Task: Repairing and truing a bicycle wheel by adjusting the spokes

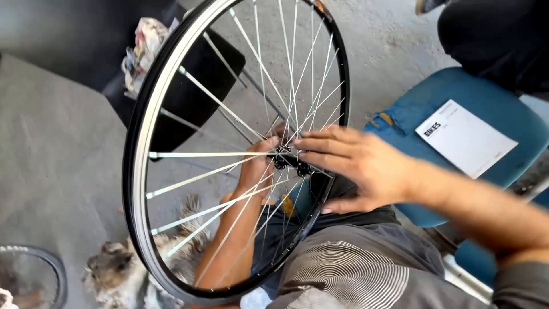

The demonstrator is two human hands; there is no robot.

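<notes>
Right hand (363,166) touches wheel (150,114) hub (289,159); left hand (260,166) behind.

The left hand (260,166) is raised in front of the body, its bare forearm rising steeply from the lower middle of the view, wrist bent slightly, fingers curled closed in a grip with the thumb up top. The right hand (360,166) comes in from the lower right, its bare forearm running diagonally and a grey sleeve at the elbow. Its palm faces left, fingers stretched out flat and close together pointing left, thumb spread below. The two hands sit just beside each other, fingertips nearly meeting.
</notes>
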